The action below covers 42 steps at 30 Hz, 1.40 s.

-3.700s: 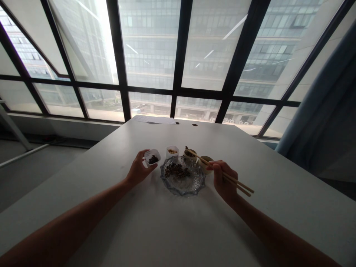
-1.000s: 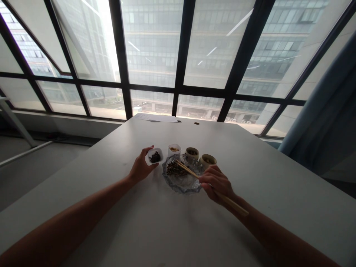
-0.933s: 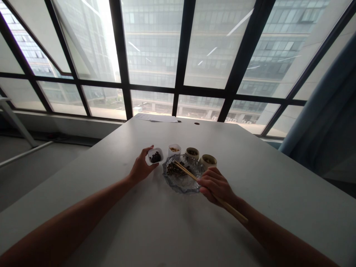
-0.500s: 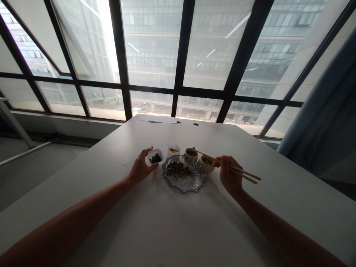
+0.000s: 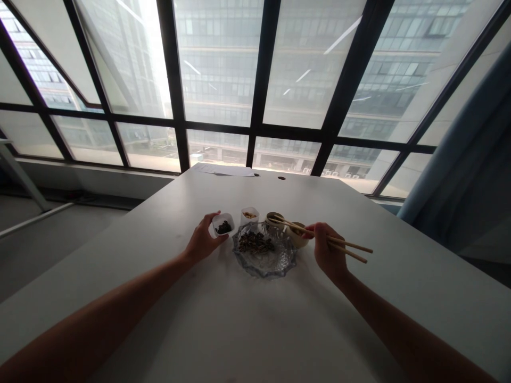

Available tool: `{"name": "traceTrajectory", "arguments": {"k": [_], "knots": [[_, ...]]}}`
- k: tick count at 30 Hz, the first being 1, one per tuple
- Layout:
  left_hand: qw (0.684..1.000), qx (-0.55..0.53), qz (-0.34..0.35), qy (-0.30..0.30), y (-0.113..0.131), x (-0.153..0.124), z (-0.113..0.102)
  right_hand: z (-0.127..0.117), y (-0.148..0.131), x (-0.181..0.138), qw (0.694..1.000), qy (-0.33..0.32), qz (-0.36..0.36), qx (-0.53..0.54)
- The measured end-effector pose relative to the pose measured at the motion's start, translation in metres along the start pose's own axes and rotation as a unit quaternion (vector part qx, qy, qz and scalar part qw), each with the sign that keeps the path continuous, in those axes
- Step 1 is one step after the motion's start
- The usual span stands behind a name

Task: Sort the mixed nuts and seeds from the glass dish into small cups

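My left hand (image 5: 202,239) grips a small white cup (image 5: 219,219) with dark pieces (image 5: 223,227) inside, just left of a glass dish. That clear glass dish (image 5: 266,271) has a scalloped rim and bears a heap of brown seed-like pieces (image 5: 254,242). In my right hand (image 5: 328,247) is a pair of chopsticks (image 5: 351,244), their tips over a small beige cup (image 5: 274,224). Whether the tips pinch anything is too small to tell. A second beige cup (image 5: 298,240) stands nearer my right fingers, partly hidden by them.
Behind the dish stands another white cup (image 5: 249,219) with orange-brown pieces. White papers (image 5: 223,170) lie at the far end of the white table (image 5: 255,330), by a round hole (image 5: 281,178). Large windows rise beyond, and a blue curtain (image 5: 459,149) hangs at the right.
The chopstick tips have dipped from above the beige cup's rim to its opening. A dark piece seen at the tips before no longer shows there. My left hand has barely moved.
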<state>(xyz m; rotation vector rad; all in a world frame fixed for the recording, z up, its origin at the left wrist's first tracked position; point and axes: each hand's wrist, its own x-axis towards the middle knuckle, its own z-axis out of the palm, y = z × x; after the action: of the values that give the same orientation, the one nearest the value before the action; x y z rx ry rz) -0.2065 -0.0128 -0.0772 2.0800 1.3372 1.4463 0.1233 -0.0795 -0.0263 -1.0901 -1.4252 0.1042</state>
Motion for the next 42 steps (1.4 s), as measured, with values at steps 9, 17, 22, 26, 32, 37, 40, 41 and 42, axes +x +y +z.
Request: {"name": "traceTrajectory", "arguments": {"k": [9,17,22,26,32,37,40,41,42], "knots": [[0.999,0.032,-0.013,0.008,-0.007,0.001,0.004,0.002,-0.024,-0.007,0.985,-0.114,-0.129,-0.027],[1.0,0.022,-0.012,0.004,-0.006,0.001,0.004,0.004,-0.023,-0.008,0.981,-0.128,-0.144,-0.022],[1.0,0.021,-0.009,0.008,-0.006,0.001,0.004,0.004,-0.02,-0.01,0.984,-0.127,-0.123,-0.012],[1.0,0.024,-0.011,0.01,-0.005,0.001,0.004,0.005,-0.014,-0.009,0.995,-0.097,-0.025,0.01],[1.0,-0.001,-0.007,0.015,-0.004,0.001,0.005,0.013,0.006,-0.004,0.977,0.018,0.183,0.11],[1.0,-0.009,-0.014,0.021,-0.002,0.002,0.005,0.005,-0.013,-0.005,0.999,-0.027,0.0,0.025],[0.999,-0.007,-0.019,0.034,0.002,0.001,0.004,0.001,-0.036,-0.004,0.943,-0.137,-0.303,0.0],[0.999,-0.009,-0.019,0.037,0.004,0.001,0.004,0.001,-0.043,-0.004,0.913,-0.164,-0.374,-0.004],[0.999,-0.013,-0.019,0.038,0.005,0.001,0.003,0.003,-0.05,-0.002,0.887,-0.183,-0.423,-0.006]]}}
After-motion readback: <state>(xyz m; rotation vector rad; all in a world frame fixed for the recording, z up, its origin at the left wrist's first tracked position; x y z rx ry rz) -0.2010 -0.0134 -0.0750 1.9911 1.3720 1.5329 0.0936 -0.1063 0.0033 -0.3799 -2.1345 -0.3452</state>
